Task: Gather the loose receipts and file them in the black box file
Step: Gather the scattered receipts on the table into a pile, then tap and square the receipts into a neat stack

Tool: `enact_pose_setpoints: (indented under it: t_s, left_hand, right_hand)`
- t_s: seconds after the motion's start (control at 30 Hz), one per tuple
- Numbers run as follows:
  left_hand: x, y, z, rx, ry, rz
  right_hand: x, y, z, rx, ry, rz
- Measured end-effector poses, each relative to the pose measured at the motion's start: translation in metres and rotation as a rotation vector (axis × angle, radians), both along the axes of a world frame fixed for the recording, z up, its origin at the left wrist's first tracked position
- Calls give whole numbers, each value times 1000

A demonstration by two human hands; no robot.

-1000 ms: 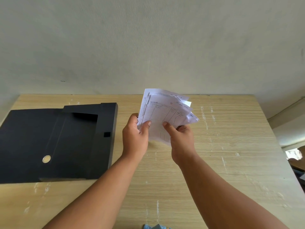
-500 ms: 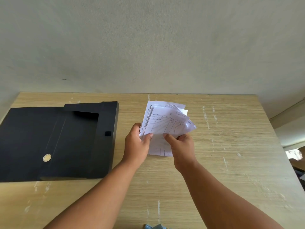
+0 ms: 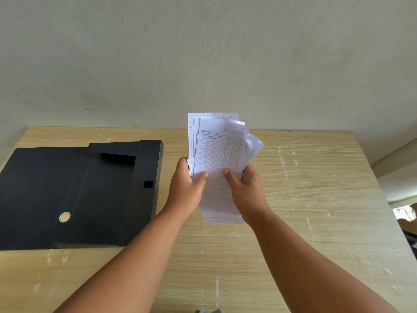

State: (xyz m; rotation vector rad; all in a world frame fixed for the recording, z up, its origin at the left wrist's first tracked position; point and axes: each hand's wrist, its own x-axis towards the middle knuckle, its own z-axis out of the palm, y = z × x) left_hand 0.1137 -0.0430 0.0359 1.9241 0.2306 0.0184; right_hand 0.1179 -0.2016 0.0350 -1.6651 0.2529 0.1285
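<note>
A stack of white receipts [image 3: 217,152] with printed tables stands upright above the middle of the wooden table [image 3: 316,211]. My left hand [image 3: 188,188] grips its left edge and my right hand [image 3: 247,190] grips its right edge, thumbs pressed on the front sheet. The sheets are unevenly aligned, with corners fanning out at the top right. The black box file [image 3: 74,195] lies flat on the left side of the table, its flap open to the left and a round metal snap on it. The file sits to the left of my left hand, apart from it.
A plain pale wall rises right behind the table's far edge. The table's right edge runs diagonally at the far right, with floor and dim objects beyond it. A small blue-grey thing [image 3: 211,311] peeks in at the bottom edge.
The receipts dipped towards the table, then rose and turned more upright. Both hands kept their grip and shifted slightly, and the sheets look more squared together.
</note>
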Motion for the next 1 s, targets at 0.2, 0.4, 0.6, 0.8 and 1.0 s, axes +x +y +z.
enact_pose_setpoints:
  t_s: [0.2, 0.4, 0.6, 0.8, 1.0]
  left_hand:
    - [-5, 3, -14, -280, 171, 124]
    - [-12, 7, -32, -207, 209, 204]
    - [-15, 20, -33, 36, 109, 29]
    - [-7, 30, -33, 68, 122, -78]
    - [-14, 25, -35, -55, 126, -39]
  right_hand:
    - [14, -9, 16, -360, -60, 236]
    - [26, -24, 29, -740, 33, 535]
    - [30, -22, 32, -1103, 47, 802]
    - [24, -12, 23, -1254, -124, 843]
    - [10, -13, 4, -1265, -284, 734]
